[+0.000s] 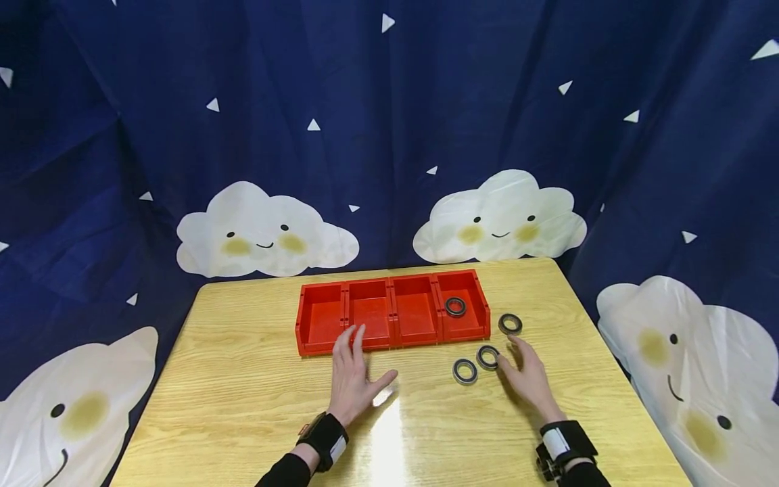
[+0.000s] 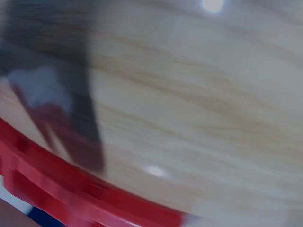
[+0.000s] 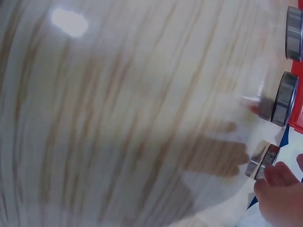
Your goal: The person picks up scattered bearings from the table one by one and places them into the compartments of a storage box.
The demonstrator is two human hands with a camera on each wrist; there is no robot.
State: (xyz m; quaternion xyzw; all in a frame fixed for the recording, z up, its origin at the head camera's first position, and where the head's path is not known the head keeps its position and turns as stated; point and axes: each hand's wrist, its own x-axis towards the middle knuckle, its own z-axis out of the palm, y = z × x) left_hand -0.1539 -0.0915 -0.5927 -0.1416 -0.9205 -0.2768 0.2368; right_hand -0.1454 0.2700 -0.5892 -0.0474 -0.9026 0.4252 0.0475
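A red divided bin [image 1: 370,345] lies along the back of the table, with a ball bearing [image 1: 455,307] in its rightmost compartment. Three more bearings rest on the wood: one [image 1: 510,323] right of the bin, another [image 1: 487,357] in front of it, and a third [image 1: 465,371] nearer me. My right hand [image 1: 528,379] is spread beside them, its thumb at the edge of the middle bearing and its fingertips right below the far one. In the right wrist view, fingers [image 3: 279,177] overlap a bearing [image 3: 267,161]. My left hand [image 1: 351,385], fingers extended, hovers by the bin's front edge.
The wooden table [image 1: 243,392] reaches back to a dark blue curtain [image 1: 377,155] with white clouds. Both wrists wear black bands, the left one [image 1: 324,441] and the right one [image 1: 567,443]. The bin's front wall [image 2: 94,194] shows blurred in the left wrist view.
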